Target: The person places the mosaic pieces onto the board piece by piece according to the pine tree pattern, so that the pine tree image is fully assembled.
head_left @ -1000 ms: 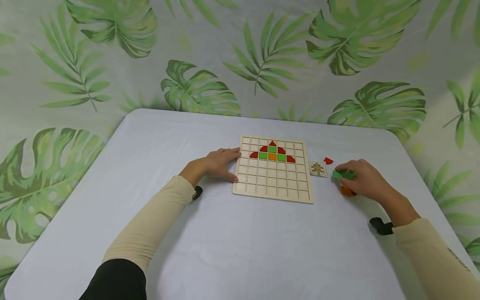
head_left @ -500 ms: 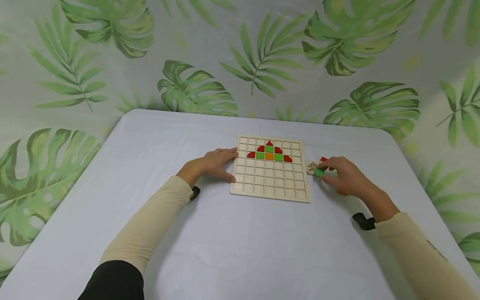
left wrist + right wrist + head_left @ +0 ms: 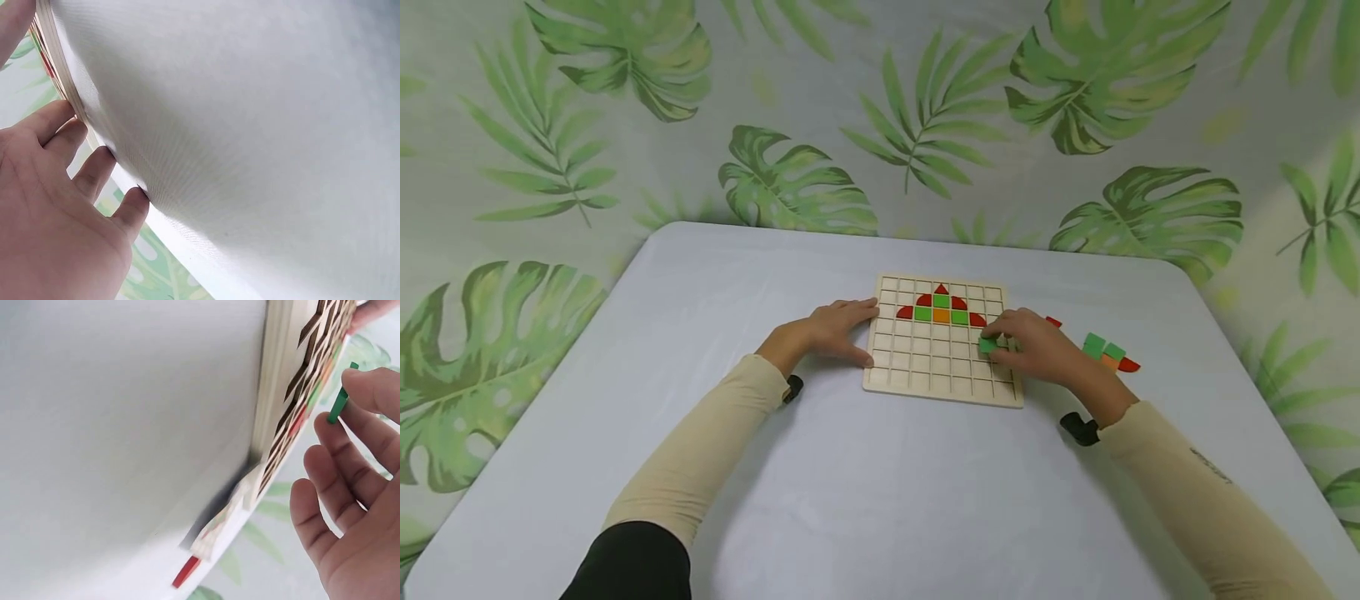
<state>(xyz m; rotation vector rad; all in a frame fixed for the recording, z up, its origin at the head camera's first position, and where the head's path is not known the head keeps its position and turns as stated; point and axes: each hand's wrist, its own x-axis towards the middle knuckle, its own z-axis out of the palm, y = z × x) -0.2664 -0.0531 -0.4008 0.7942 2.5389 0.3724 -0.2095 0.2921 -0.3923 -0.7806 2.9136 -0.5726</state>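
A light wooden grid board lies on the table, its upper cells filled with red, green and orange tiles in a stepped, triangular arrangement. My left hand rests against the board's left edge, fingers and thumb spread; its fingertips are down at the edge in the left wrist view. Over the board's right part, my right hand pinches a green square tile between thumb and fingers. The right wrist view shows this green tile edge-on, above the grid, with the other fingers loosely bent.
Right of the board lie loose green tiles, an orange tile and a red tile. Another red piece lies nearer. The small pattern card beside the board is hidden by my right hand in the head view.
My right hand has moved left from the loose tiles, past the pattern card, to over the board, carrying a green tile. The loose tiles are now uncovered. My left hand stays in place.
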